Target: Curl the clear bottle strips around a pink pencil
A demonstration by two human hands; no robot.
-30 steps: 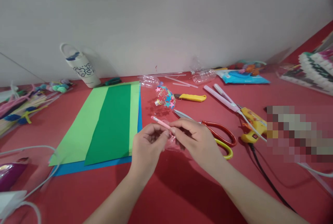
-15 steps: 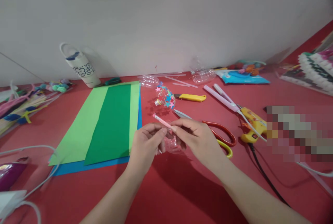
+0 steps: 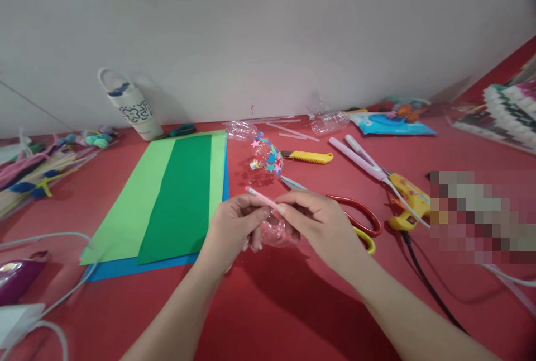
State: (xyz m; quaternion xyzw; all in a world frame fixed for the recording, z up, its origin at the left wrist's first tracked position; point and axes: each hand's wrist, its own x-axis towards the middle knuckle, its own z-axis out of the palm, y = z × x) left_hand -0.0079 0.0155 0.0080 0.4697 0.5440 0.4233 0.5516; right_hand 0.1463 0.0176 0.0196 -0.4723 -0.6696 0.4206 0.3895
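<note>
My right hand (image 3: 320, 224) is closed, with thumb and fingers pinching a slim pink pencil (image 3: 263, 197) whose eraser end points up and left. Below it, a clear plastic piece (image 3: 276, 232), seemingly part of a bottle, is held between both hands. The fingers of my left hand (image 3: 234, 224) are closed on the plastic's left side. The pencil's other end is hidden behind my right fingers. Just beyond the hands, a clear bottle piece decorated with coloured stars (image 3: 268, 157) lies on the red table. Scissors (image 3: 355, 213) with red and yellow handles lie partly under my right hand.
Green and blue sheets (image 3: 176, 199) lie at left. A yellow cutter (image 3: 310, 157), a pink flat iron (image 3: 358, 160) and a corded yellow glue gun (image 3: 410, 202) lie at right. A white tumbler (image 3: 134, 112) stands by the wall, with a blue wipes pack (image 3: 393, 124) further right.
My hands have tilted slightly, and more of the clear plastic piece shows below the pencil. The pencil's eraser end sits a little lower. The grip looks the same.
</note>
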